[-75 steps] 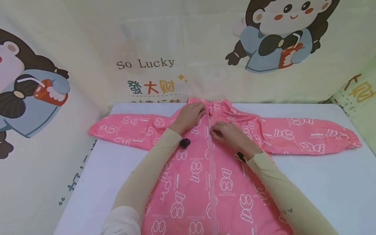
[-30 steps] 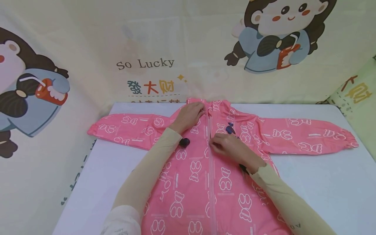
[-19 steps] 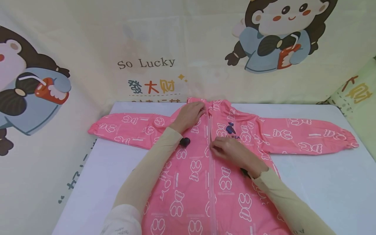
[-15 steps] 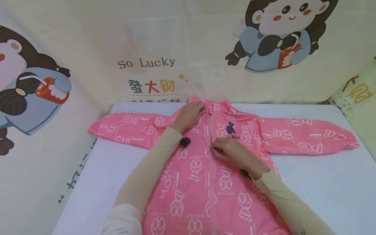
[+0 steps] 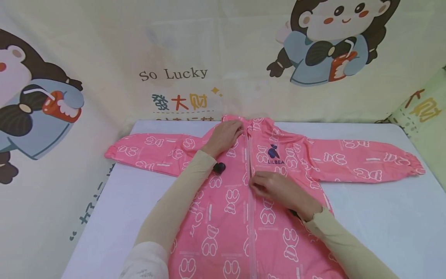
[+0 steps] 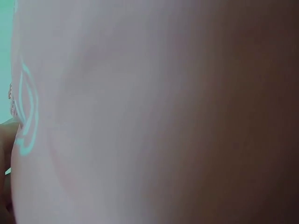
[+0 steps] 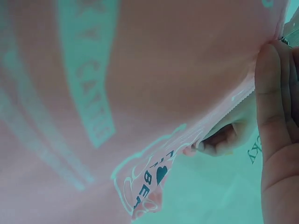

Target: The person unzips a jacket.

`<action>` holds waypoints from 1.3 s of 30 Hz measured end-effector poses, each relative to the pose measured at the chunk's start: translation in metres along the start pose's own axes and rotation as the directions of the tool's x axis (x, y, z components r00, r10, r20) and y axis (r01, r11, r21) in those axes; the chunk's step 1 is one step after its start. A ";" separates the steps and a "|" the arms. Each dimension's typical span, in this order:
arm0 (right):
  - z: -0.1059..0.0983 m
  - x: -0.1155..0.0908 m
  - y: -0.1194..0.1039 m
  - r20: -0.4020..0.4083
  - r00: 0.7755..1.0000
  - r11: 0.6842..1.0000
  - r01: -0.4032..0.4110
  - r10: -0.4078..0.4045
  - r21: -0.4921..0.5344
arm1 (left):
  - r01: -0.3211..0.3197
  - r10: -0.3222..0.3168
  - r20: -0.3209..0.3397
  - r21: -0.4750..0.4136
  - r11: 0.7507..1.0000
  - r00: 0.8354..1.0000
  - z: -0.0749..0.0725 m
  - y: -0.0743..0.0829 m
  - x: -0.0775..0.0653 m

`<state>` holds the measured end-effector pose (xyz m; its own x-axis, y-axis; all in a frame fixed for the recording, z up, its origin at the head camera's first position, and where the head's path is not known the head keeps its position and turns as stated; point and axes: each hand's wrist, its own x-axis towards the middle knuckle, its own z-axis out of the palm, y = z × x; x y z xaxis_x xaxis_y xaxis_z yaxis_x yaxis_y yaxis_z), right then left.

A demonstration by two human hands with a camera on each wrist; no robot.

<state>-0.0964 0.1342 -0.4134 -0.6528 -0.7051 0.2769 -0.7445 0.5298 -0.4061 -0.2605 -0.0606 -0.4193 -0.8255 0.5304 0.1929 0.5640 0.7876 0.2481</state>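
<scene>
A pink zip-up jacket (image 5: 230,217) with white bear outlines lies front up on the table, sleeves spread to both sides. Beside the collar, my left hand (image 5: 224,135) grips the fabric at the top of the zipper. My right hand (image 5: 278,190) pinches the zipper pull partway down the chest; its fingers cover the pull in the head view. Above that hand the zipper (image 5: 249,155) shows a narrow gap, and below it the teeth run together. Pink cloth close to the lens blurs most of the left wrist view. Fingers (image 7: 273,93) meet the zipper in the right wrist view.
Under the jacket is a white table (image 5: 383,217). A cream backdrop (image 5: 244,77) with cartoon figures and lettering rises behind and at the sides. A dark blue logo (image 5: 274,153) marks the chest, and a small black wrist camera (image 5: 219,167) sits under the left wrist.
My right hand has slid down the jacket front along the zipper, parting it above and uncovering the dark chest logo. My left hand has stayed at the collar.
</scene>
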 end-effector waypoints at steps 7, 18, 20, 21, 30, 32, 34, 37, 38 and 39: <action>0.001 -0.005 -0.004 0.012 0.999 0.999 0.043 -0.043 0.005 | 0.015 -0.015 0.005 0.004 1.000 1.000 0.000 0.000 -0.001; 0.003 -0.010 -0.010 0.002 0.992 0.991 0.130 -0.130 0.042 | 0.025 -0.025 0.012 -0.019 1.000 1.000 -0.003 0.001 -0.001; 0.004 -0.011 -0.010 0.003 0.991 0.989 0.136 -0.137 0.053 | 0.018 -0.018 0.008 -0.024 1.000 1.000 -0.003 0.001 -0.001; 0.004 -0.012 -0.010 0.005 0.990 0.989 0.140 -0.141 0.057 | 0.015 -0.015 0.007 -0.025 1.000 1.000 -0.003 0.000 -0.001; 0.006 -0.015 -0.012 0.003 0.986 0.982 0.163 -0.164 0.098 | 0.022 -0.021 0.017 -0.030 0.999 1.000 -0.002 0.000 0.000; 0.006 -0.015 -0.013 0.012 0.987 0.982 0.159 -0.161 0.097 | 0.032 -0.032 0.019 -0.029 0.999 0.999 -0.003 0.000 0.000; 0.005 -0.014 -0.013 0.020 0.987 0.983 0.157 -0.159 0.095 | 0.040 -0.039 0.022 -0.031 0.999 0.999 -0.003 -0.001 0.000; 0.004 -0.014 -0.014 0.024 0.987 0.984 0.156 -0.159 0.088 | 0.036 -0.035 0.028 -0.043 0.998 0.999 -0.003 -0.001 0.001; 0.004 -0.015 -0.014 0.024 0.987 0.984 0.157 -0.160 0.084 | 0.032 -0.031 0.027 -0.044 0.999 0.999 -0.003 -0.001 0.002; 0.004 -0.015 -0.015 0.025 0.987 0.984 0.157 -0.159 0.080 | 0.029 -0.028 0.027 -0.044 0.999 0.999 -0.002 -0.002 0.002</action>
<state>-0.0753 0.1349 -0.4150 -0.5221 -0.7920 0.3165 -0.8242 0.3730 -0.4261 -0.2628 -0.0616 -0.4173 -0.8413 0.5163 0.1602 0.5400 0.7883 0.2950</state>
